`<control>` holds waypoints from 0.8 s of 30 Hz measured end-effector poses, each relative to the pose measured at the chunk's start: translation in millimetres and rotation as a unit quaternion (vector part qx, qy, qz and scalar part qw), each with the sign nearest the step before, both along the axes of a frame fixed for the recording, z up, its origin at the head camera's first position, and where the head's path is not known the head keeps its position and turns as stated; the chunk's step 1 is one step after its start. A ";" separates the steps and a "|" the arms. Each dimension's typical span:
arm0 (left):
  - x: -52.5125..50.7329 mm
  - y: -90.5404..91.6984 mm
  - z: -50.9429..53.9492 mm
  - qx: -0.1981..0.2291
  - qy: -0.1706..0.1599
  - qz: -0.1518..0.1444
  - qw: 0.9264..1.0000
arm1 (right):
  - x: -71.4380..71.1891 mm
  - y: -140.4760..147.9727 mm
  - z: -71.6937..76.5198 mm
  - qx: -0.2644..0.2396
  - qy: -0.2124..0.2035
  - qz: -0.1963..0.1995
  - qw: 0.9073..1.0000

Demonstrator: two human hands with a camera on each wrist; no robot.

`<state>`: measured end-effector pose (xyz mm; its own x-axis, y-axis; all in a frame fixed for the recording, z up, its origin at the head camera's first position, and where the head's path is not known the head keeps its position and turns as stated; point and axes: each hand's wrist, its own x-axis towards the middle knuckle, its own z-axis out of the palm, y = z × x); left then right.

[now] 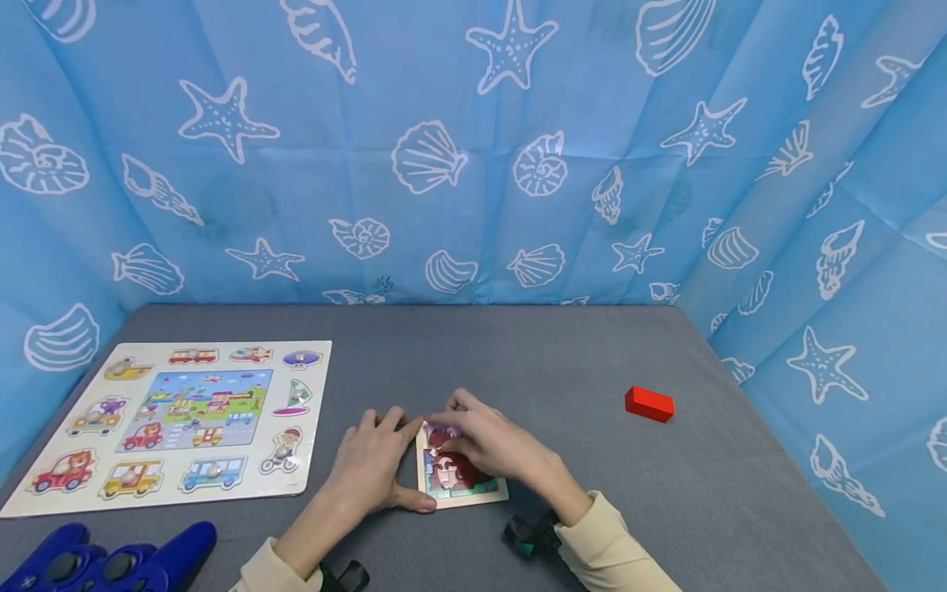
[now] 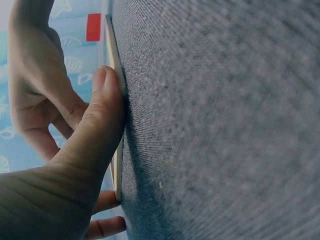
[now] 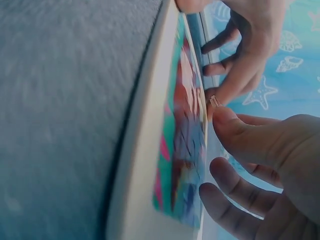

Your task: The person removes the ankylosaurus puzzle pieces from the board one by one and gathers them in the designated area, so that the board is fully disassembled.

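A small wooden-framed jigsaw puzzle (image 1: 473, 498) with a red-haired figure lies on the grey table. The left hand (image 1: 370, 473) holds its left side, with the thumb at the near left corner and a fingertip by the far one; the left wrist view shows that thumb along the frame's pale edge (image 2: 118, 175). Over the puzzle's upper part is the right hand (image 1: 499, 444). In the right wrist view the right hand (image 3: 270, 170) pinches a small piece (image 3: 215, 101) between thumb and index finger, just above the picture. The underside of the piece is hidden.
A large vehicle peg puzzle (image 1: 307, 436) lies at the left, with a blue game controller (image 1: 122, 563) in front of it. At the right is a red block (image 1: 649, 404). A blue curtain with shells (image 1: 473, 164) stands behind the table.
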<state>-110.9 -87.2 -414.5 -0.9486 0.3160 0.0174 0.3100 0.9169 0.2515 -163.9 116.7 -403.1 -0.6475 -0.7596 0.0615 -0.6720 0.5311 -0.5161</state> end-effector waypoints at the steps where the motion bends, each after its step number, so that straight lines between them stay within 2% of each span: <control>1: 0.0 0.1 0.0 -0.001 -0.001 0.000 1.000 | -0.4 1.2 1.0 0.002 -0.002 -0.004 1.000; 13: -0.5 1.6 1.8 -0.006 -0.018 0.009 1.000 | -12.3 28.7 14.1 0.028 0.007 -0.032 0.999; 24: 0.1 2.4 -1.2 -0.005 -0.020 0.014 1.000 | -25.7 68.1 17.1 0.049 -0.011 -0.059 0.997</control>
<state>-110.8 -84.8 -415.7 -0.9571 0.2890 -0.0233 0.2739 0.9277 0.2535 -189.6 184.7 -386.0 -0.7332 -0.6796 -0.0242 -0.5907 0.6541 -0.4725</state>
